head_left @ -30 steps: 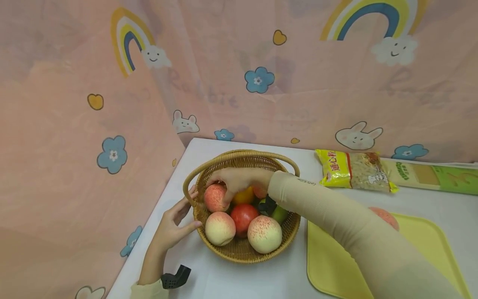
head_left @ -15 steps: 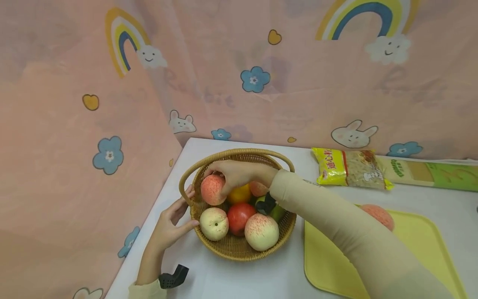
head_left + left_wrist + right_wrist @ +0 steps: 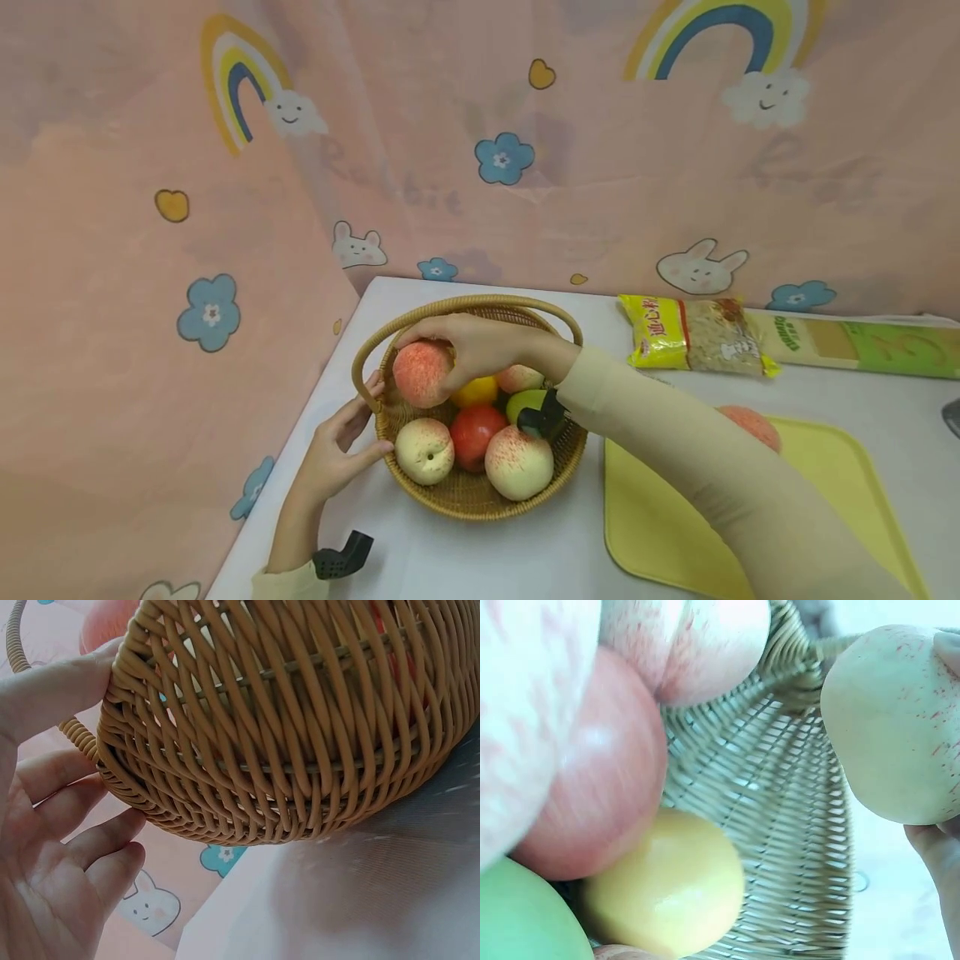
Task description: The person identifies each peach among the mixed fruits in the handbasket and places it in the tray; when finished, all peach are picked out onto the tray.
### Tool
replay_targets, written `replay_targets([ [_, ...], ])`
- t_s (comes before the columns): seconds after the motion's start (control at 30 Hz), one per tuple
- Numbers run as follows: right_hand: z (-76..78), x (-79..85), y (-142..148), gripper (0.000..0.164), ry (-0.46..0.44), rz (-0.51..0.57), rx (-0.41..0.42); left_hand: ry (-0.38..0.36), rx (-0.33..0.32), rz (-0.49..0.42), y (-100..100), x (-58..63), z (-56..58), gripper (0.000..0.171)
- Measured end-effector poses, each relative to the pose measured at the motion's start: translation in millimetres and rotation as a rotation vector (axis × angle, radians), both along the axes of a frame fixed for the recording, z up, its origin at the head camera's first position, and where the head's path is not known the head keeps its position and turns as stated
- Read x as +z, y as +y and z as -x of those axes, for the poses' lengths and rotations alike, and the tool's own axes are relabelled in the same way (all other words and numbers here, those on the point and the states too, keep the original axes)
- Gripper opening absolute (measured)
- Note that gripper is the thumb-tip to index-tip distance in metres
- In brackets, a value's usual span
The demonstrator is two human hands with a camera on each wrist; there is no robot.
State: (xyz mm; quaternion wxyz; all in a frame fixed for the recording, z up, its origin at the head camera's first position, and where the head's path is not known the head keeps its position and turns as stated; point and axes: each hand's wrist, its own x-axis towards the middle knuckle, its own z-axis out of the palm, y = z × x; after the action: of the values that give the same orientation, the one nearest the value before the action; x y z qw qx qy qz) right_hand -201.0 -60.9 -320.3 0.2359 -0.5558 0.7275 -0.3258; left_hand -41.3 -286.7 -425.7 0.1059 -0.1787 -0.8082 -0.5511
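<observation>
Peach [image 3: 422, 373] in the right grip [image 3: 480, 343], a bare hand that is closed on it only as far as the fruit allows, thumb on one side and curled fingers on the other. It is over the far left part of the wicker basket [image 3: 480, 512], under the handle, and the right wrist view shows it apart from the other fruit. The left grip [image 3: 330, 454] is loose and spread wide, thumb and fingers well apart, both touching the basket's rim near the handle's left foot. The basket stands near the left edge of the white worktop [image 3: 465, 562], towards its far left corner. In it lie two pale peaches [image 3: 519, 462] at the near side, a red fruit [image 3: 477, 437] between them, then an orange fruit [image 3: 475, 392], a green fruit [image 3: 527, 406] and a back peach [image 3: 520, 377], partly hidden by the right forearm. To the basket's right is a yellow tray [image 3: 660, 537], with a pink peach [image 3: 752, 427] at its far edge, partly behind the sleeve [image 3: 720, 467]. Along the worktop's far edge lie a noodle bag [image 3: 693, 333] and a long green packet [image 3: 862, 343].
</observation>
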Motion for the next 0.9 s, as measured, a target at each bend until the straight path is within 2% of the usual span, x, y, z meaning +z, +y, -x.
replay_targets([
  [0.17,-11.1,8.6,18,0.067,-0.025,0.05,0.011,0.015,-0.014,-0.008,-1,-1.4,1.3,0.072],
  [0.27,-20.0,13.5,34,0.069,0.0,0.073,-0.012,0.013,-0.015,-0.009,-1,-1.5,1.5,0.072],
  [0.4,-31.3,15.1,59,0.069,-0.003,0.176,-0.024,0.013,-0.016,-0.011,-1,-1.4,1.2,0.072],
  [0.6,-46.1,7.9,106,0.072,-0.17,0.332,-0.037,0.008,-0.016,-0.002,0,-0.7,0.6,0.073],
  [0.77,-54.7,-3.0,151,0.076,-0.184,0.377,-0.119,0.0,-0.012,0.0,0,0.4,0.6,0.074],
  [0.9,-62.3,-15.6,185,0.077,-0.164,0.436,-0.22,-0.002,-0.007,-0.002,0,-0.5,-0.1,0.074],
])
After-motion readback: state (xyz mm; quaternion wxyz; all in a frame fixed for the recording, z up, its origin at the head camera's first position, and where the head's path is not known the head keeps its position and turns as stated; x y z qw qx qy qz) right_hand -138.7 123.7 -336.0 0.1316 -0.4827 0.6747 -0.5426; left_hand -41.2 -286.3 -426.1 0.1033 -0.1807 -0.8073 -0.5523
